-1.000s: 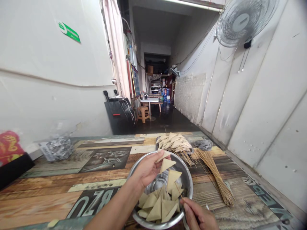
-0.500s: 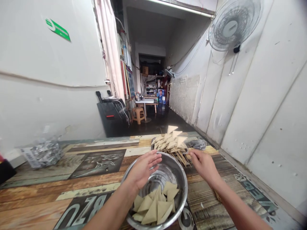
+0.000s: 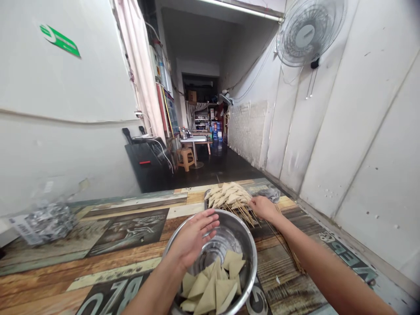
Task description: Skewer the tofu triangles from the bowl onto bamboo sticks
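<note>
Over the left rim of a steel bowl [image 3: 252, 262], my left hand [image 3: 197, 234] is open, its fingers stretched out with nothing in them. Pale triangular tofu-skin pieces [image 3: 213, 284] lie in the bowl below it. Beyond the bowl, a pile of skewered triangles [image 3: 226, 194] rests on a tray, bare stick ends pointing toward me. My right hand [image 3: 265, 208] is closed at the right side of this pile, pinching a skewer whose stick is mostly hidden by the fingers. A bundle of bare bamboo sticks [image 3: 288, 251] lies on the table beneath my right forearm.
A crumpled grey plastic bag [image 3: 271, 194] lies behind my right hand. At the left of the wood-patterned table [image 3: 131, 253] is a clear bag of silvery packets [image 3: 49, 221]. A wall fan [image 3: 305, 35] hangs at upper right; a stool [image 3: 186, 158] stands farther back.
My right hand has moved slightly left and lowered its skewer of triangles from above the pile onto it. My left hand stays open over the bowl. The view has shifted a little.
</note>
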The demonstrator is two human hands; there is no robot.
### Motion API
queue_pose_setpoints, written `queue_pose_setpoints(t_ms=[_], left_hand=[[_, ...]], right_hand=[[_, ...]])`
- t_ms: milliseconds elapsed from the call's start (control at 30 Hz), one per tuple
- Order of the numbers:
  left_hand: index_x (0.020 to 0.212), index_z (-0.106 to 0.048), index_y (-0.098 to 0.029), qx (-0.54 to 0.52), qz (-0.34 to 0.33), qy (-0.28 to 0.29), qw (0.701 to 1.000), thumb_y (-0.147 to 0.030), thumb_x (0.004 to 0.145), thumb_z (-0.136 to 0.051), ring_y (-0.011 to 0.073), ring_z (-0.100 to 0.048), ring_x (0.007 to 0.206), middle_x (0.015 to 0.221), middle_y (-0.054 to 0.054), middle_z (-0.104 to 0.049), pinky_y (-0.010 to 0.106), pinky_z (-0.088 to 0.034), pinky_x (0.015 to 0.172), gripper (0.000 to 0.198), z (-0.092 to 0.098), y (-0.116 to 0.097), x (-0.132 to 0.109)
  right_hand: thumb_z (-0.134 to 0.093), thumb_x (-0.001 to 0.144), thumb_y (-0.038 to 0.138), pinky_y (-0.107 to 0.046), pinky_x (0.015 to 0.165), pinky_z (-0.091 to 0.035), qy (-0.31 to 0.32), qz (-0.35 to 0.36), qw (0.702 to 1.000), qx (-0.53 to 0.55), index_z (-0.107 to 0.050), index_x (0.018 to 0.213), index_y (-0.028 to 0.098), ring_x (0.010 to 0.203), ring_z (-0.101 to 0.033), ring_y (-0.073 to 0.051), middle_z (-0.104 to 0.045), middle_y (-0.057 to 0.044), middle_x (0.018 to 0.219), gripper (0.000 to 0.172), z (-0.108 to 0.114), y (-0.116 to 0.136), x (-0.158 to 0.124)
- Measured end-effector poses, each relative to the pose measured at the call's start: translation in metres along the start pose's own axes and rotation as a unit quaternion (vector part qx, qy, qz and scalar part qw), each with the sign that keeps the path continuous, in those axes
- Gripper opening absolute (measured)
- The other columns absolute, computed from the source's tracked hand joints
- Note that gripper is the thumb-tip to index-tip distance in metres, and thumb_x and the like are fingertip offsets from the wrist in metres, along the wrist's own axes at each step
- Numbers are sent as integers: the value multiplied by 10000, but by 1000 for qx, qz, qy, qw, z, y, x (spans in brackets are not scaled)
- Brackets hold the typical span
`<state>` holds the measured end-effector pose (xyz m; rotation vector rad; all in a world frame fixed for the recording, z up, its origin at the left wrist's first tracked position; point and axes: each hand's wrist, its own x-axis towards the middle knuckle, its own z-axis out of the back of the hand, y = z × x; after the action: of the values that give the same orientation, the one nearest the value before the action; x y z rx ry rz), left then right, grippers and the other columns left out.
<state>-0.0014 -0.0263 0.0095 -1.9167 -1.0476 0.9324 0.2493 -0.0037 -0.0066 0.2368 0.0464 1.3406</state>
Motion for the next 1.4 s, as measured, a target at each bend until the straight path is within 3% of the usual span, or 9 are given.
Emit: queue_pose_setpoints(t_ms=[167, 300, 467, 600, 767, 933, 1133, 1233, 1400], left_hand=[[999, -604, -148, 28, -9, 7, 1000, -126, 718, -606, 186, -603, 916, 1099, 126, -604, 292, -486, 758, 283, 1, -1, -1], [974, -628, -139, 138, -36, 41, 989, -220, 697, -649, 180, -612, 867, 1003, 115, -648, 274, -465, 774, 289, -5, -1, -8], [864, -679, -164, 405, -67, 78, 909, -274, 631, -686, 209, -606, 812, 865, 76, -684, 267, -437, 748, 257, -13, 4, -17], [888, -697, -218, 535, -63, 149, 829, -282, 626, -671, 244, -584, 860, 951, 64, -675, 296, -396, 800, 272, -8, 16, -17], [882, -702, -253, 545, -60, 130, 826, -253, 567, -705, 281, -547, 975, 996, 74, -665, 314, -328, 894, 315, 2, 32, -18], [902, -694, -252, 562, -80, 106, 817, -288, 589, -689, 257, -584, 857, 943, 65, -676, 290, -384, 787, 315, 9, 38, -13], [692, -685, -240, 606, -74, 93, 786, -255, 527, -716, 219, -587, 706, 682, 23, -660, 253, -389, 665, 168, 15, 39, -1], [750, -674, -214, 631, -65, 97, 767, -253, 526, -705, 197, -570, 660, 681, 21, -646, 247, -381, 608, 229, 16, 41, 3], [908, -674, -188, 631, -57, 99, 767, -254, 547, -682, 174, -561, 613, 661, 12, -642, 239, -374, 574, 367, 14, 42, 6]], right_hand=[[-504, 883, 281, -382, 793, -474, -25, -47, 997, -50, -549, 1080, 154, 929, -585, -176, -580, -57, 1090, 239, 18, -41, -22], [-515, 877, 279, -368, 760, -490, -1, -99, 992, -73, -545, 1083, 140, 893, -599, -169, -587, -58, 1067, 250, 8, -72, -50], [-539, 863, 269, -366, 771, -485, 34, -113, 989, -86, -546, 1081, 107, 909, -595, -180, -582, -83, 1073, 272, -26, -77, -71], [-540, 863, 260, -366, 774, -484, 40, -109, 989, -86, -544, 1086, 104, 913, -594, -181, -580, -86, 1077, 271, -37, -78, -67], [-529, 871, 263, -345, 736, -500, 24, -100, 992, -70, -554, 1062, 116, 862, -609, -162, -598, -67, 1035, 243, -28, -87, -59], [-509, 881, 270, -337, 724, -501, -34, -80, 995, -42, -570, 1023, 133, 830, -613, -147, -614, -45, 992, 206, -23, -96, -57], [-497, 883, 280, -317, 693, -485, -139, -65, 988, 1, -592, 933, 129, 760, -613, -133, -633, -22, 875, 185, -15, -94, -55], [-470, 869, 238, -288, 644, -457, -209, -53, 976, 31, -613, 890, 138, 734, -613, -164, -651, -45, 811, 176, -8, -93, -56], [-425, 858, 247, -281, 641, -437, -317, -15, 944, 86, -605, 898, 136, 715, -596, -193, -651, -80, 814, 216, 6, -84, -69]])
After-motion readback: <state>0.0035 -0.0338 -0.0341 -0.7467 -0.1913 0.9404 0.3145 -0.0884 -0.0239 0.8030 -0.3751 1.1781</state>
